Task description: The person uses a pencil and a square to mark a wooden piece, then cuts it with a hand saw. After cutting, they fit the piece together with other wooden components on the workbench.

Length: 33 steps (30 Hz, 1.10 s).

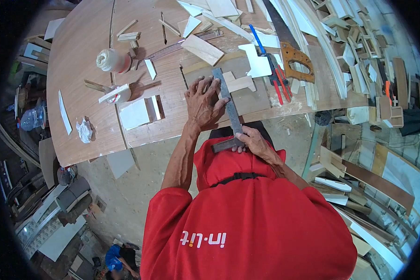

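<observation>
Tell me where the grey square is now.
In the head view, the grey square crosses the table edge near centre, left hand by its far part, right hand holding its near end.

Room between hands (pixel 203 103) and white board (pixel 134 114); handsaw (pixel 287 52) blocks right.

1 L-shaped metal square (pixel 232 107), grey, worn-looking. 2 arms, roughly at right angle: long flat blade, shorter darker stock (pixel 223 145). Blade crosses near edge of surface (pixel 102 141), far end over surface, leaning slightly left. Corner and stock beyond near edge, off surface; stock points left. Corner partly hidden.
</observation>
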Available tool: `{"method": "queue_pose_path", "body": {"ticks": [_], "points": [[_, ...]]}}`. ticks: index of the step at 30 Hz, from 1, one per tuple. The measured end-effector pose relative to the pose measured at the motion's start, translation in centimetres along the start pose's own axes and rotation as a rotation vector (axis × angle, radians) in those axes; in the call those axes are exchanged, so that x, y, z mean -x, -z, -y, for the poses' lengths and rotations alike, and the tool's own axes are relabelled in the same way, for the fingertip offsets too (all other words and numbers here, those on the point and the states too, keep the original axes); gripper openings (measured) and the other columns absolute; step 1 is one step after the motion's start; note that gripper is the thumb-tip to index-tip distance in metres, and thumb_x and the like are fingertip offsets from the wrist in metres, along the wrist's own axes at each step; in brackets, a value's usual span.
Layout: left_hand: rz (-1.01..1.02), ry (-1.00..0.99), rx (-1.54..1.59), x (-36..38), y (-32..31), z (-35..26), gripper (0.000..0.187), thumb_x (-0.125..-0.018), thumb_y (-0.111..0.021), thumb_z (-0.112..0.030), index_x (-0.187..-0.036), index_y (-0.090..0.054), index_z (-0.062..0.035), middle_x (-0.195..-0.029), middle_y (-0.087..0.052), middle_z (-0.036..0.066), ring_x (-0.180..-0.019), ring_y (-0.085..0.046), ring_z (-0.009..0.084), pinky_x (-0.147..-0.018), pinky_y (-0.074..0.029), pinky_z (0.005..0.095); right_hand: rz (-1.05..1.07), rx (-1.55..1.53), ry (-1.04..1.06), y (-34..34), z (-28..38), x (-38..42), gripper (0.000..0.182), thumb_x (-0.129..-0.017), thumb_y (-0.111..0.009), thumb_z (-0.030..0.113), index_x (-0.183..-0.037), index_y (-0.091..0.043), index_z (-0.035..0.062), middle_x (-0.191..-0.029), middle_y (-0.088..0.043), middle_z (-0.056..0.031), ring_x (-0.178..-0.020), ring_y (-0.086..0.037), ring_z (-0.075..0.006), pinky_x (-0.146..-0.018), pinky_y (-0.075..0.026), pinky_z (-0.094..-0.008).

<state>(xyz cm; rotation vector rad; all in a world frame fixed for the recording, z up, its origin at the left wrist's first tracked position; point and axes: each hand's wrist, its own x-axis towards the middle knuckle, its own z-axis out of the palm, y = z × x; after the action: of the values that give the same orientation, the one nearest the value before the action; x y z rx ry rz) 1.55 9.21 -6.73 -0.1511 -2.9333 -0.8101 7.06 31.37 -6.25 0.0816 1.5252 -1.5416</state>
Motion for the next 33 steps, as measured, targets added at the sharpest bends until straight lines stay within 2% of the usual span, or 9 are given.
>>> {"method": "queue_pose_path", "body": {"ticks": [6, 10, 13, 16, 28, 31, 33], "points": [[0.022, 0.002, -0.071, -0.2, -0.3, 0.1, 0.064, -0.080, -0.065, -0.050, -0.132, -0.053, -0.0155, -0.134, -0.048, 0.008, -0.129, -0.035, 0.0346, -0.097, -0.031, 0.0548, 0.013, 0.018, -0.013, 0.0, 0.1, -0.1, 0.020, -0.096, -0.045, 0.020, -0.101, -0.053, 0.0020, -0.075, -0.069, -0.0109, -0.057, -0.061, -0.0118, -0.053, -0.047, -0.0255], [0.101, 0.027, -0.116, -0.5, -0.4, 0.3, 0.069, -0.079, -0.067, -0.051, -0.136, -0.050, -0.0163, -0.137, -0.046, 0.009, -0.130, -0.033, 0.0349, -0.100, -0.031, 0.0539, 0.010, 0.010, -0.016, 0.1, 0.1, -0.1, 0.020, -0.095, -0.046, 0.020, -0.099, -0.054, 0.0017, -0.076, -0.069, -0.0113, -0.058, -0.061, -0.0124, -0.053, -0.048, -0.0261], [0.066, -0.008, -0.126, -0.6, -0.2, 0.3, 0.068, -0.078, -0.067, -0.053, -0.134, -0.052, -0.0164, -0.135, -0.047, 0.005, -0.127, -0.037, 0.0336, -0.093, -0.035, 0.0564, 0.006, 0.014, -0.011, 0.1, 0.2, 0.0, 0.020, -0.095, -0.046, 0.020, -0.098, -0.055, 0.0013, -0.076, -0.069, -0.0119, -0.058, -0.062, -0.0129, -0.053, -0.048, -0.0261], [0.134, 0.013, -0.122, -0.8, -0.1, 0.4, 0.068, -0.078, -0.067, -0.052, -0.134, -0.053, -0.0165, -0.136, -0.046, 0.008, -0.127, -0.037, 0.0333, -0.099, -0.033, 0.0520, 0.010, 0.018, -0.008, 0.1, 0.2, 0.0, 0.020, -0.096, -0.046, 0.019, -0.098, -0.055, 0.0010, -0.075, -0.069, -0.0123, -0.059, -0.062, -0.0134, -0.053, -0.048, -0.0262], [0.108, -0.030, -0.176, -0.9, 0.0, 0.4, 0.069, -0.079, -0.065, -0.056, -0.136, -0.052, -0.0189, -0.133, -0.048, 0.006, -0.124, -0.039, 0.0316, -0.093, -0.037, 0.0506, 0.017, 0.026, -0.005, 0.1, 0.2, -0.1, 0.020, -0.097, -0.047, 0.020, -0.097, -0.055, 0.0015, -0.075, -0.069, -0.0111, -0.058, -0.062, -0.0125, -0.052, -0.047, -0.0253], [0.113, -0.017, -0.136, -1.1, 0.1, 0.3, 0.067, -0.079, -0.067, -0.051, -0.133, -0.055, -0.0148, -0.128, -0.051, 0.005, -0.123, -0.040, 0.0315, -0.088, -0.038, 0.0538, 0.008, 0.024, -0.034, 0.0, 0.4, -0.1, 0.020, -0.097, -0.047, 0.020, -0.098, -0.055, 0.0011, -0.075, -0.069, -0.0118, -0.058, -0.062, -0.0128, -0.053, -0.047, -0.0257], [0.165, -0.013, -0.179, -1.3, 0.1, 0.4, 0.070, -0.079, -0.064, -0.057, -0.136, -0.051, -0.0185, -0.129, -0.049, 0.006, -0.123, -0.040, 0.0319, -0.090, -0.039, 0.0516, 0.016, 0.016, -0.019, 0.1, 0.6, -0.1, 0.020, -0.097, -0.047, 0.020, -0.098, -0.055, 0.0008, -0.075, -0.069, -0.0121, -0.058, -0.062, -0.0131, -0.053, -0.048, -0.0260]]}}
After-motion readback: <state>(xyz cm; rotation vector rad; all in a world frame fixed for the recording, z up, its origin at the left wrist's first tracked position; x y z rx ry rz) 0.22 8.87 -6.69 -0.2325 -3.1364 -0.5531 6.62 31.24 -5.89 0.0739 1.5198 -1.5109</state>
